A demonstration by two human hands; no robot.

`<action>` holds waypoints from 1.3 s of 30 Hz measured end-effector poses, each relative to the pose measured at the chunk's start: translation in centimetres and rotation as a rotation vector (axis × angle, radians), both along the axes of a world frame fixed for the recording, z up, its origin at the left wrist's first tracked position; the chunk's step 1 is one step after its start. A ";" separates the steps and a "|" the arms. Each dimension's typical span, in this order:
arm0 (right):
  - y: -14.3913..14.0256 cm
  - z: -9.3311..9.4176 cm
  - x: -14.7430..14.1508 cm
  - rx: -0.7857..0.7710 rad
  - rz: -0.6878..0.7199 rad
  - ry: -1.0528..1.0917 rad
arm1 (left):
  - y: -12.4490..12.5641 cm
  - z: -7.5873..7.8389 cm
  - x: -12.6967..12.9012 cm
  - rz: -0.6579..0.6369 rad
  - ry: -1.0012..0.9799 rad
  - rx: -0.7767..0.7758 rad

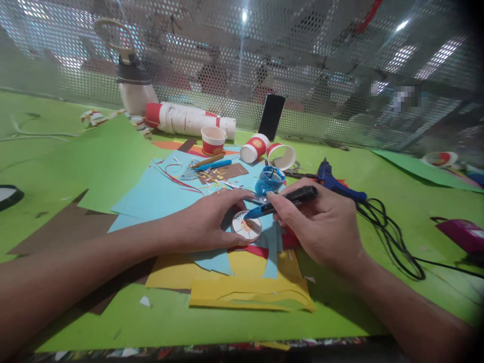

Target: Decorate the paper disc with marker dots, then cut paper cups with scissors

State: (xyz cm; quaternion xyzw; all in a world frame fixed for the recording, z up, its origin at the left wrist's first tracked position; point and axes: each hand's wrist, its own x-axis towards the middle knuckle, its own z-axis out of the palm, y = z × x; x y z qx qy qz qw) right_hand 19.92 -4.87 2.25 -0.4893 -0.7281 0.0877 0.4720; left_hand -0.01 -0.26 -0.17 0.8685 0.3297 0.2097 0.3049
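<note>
My left hand [206, 222] lies flat on the coloured paper and steadies a small round white cup bottom [246, 226] with an orange mark on it. In my right hand [321, 222] is a dark pen-like cutter with a blue tip [282, 200], gripped like a pencil. Its tip touches the top of the round piece. Under both hands lie light blue paper [159, 194], yellow paper [245, 290] and a red scrap.
Behind the hands stand a blue tape roll [269, 180], a blue glue gun [335, 182] with a black cord, several red-and-white paper cups [214, 139], a stack of cups lying down, a phone [271, 116] and a bottle against a perforated screen. A purple tool [459, 234] sits right.
</note>
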 end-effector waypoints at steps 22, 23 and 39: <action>0.0 0.2 -0.2 0.012 0.029 -0.059 | 0.0 0.1 0.1 0.002 0.005 -0.011; 0.0 0.3 -0.3 0.026 0.030 -0.077 | 0.0 0.1 0.1 0.005 0.006 -0.011; 0.4 0.8 -0.2 0.022 0.095 -0.200 | 0.0 0.0 0.0 -0.002 0.008 0.001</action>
